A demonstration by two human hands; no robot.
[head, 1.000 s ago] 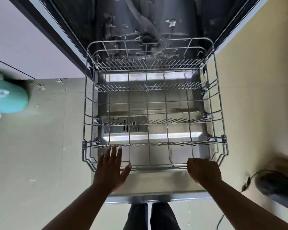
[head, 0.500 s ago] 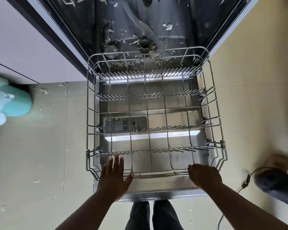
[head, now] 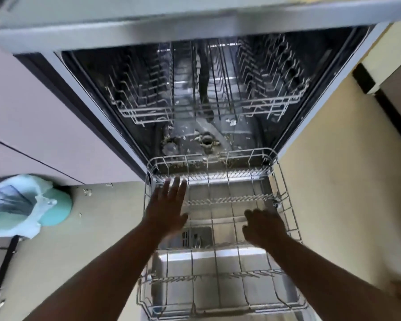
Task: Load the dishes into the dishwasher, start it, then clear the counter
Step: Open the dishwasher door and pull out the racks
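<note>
Both hands (head: 166,208) have left the lower rack's (head: 287,205) front rim.

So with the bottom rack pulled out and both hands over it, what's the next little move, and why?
Probably turn away and fetch the first dish. The lower rack sits pulled out over the open door and holds no dishes, and neither the left hand, fingers straight, nor the right hand holds anything. The right hand's grip is hard to read.
</note>
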